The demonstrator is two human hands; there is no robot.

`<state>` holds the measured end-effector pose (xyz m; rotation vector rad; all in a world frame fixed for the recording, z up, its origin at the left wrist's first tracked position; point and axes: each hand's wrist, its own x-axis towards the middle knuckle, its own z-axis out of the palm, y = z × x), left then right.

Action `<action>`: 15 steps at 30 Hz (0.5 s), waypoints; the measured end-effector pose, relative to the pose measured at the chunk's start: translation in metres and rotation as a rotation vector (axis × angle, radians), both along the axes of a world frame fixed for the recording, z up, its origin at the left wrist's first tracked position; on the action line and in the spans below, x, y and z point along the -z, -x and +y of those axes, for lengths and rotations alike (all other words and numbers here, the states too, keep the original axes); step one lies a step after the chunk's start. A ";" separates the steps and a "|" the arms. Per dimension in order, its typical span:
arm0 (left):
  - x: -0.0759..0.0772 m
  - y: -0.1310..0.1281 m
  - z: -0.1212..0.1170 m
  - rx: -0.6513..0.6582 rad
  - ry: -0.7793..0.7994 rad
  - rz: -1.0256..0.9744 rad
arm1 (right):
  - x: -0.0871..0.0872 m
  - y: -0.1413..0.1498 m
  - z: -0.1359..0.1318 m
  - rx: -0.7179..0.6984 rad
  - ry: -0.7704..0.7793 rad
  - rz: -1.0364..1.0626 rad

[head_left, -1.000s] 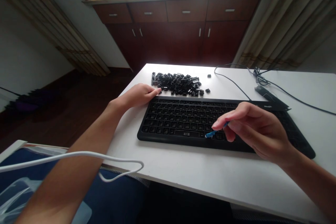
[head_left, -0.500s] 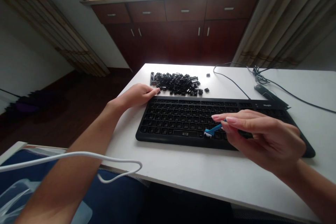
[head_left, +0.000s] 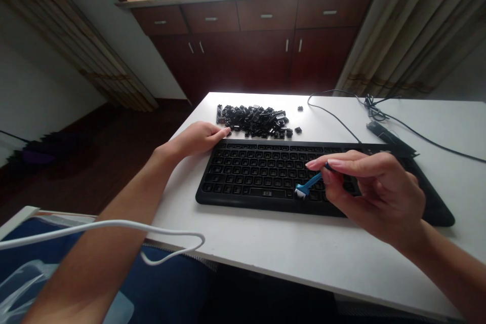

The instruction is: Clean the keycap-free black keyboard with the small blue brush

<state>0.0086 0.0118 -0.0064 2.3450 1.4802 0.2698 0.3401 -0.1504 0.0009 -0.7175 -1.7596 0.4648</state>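
A black keyboard (head_left: 231,203) with its keycaps off lies on the white table, its key sockets bare. My left hand (head_left: 201,135) grips the keyboard's far left corner, thumb along the back edge; its other fingers are partly hidden. Between thumb and fingertips, my right hand (head_left: 379,192) pinches a blue toothbrush (head_left: 313,181). The brush is tilted, its white bristles down on the sockets just right of the space bar slot. Behind the keyboard, beside my left hand, lies a pile of loose black keycaps (head_left: 256,120). My right hand covers part of the keyboard's right side.
Two stray keycaps lie right of the pile, one of them a small keycap (head_left: 300,108) farther back. A black cable (head_left: 337,117) loops over the table's back right, near a dark flat strip (head_left: 391,137). A white cord (head_left: 167,232) hangs across the front left, over my left forearm.
My right hand has shifted slightly and turned, lifting its knuckles, so the toothbrush stands steeper. The bristles stay at about the same spot. My left hand has not moved.
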 end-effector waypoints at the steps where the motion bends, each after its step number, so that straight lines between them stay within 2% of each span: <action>1: 0.000 0.000 0.000 0.000 -0.003 0.010 | 0.000 0.000 0.001 -0.004 -0.011 -0.015; 5: 0.000 -0.001 0.000 -0.009 -0.008 0.051 | -0.002 -0.001 0.004 0.012 -0.098 -0.069; 9: 0.000 -0.002 0.000 -0.011 -0.008 0.057 | 0.002 -0.001 0.006 0.092 -0.177 -0.127; 15: 0.001 -0.001 0.001 -0.011 -0.014 0.064 | 0.006 0.000 0.004 0.129 -0.088 -0.113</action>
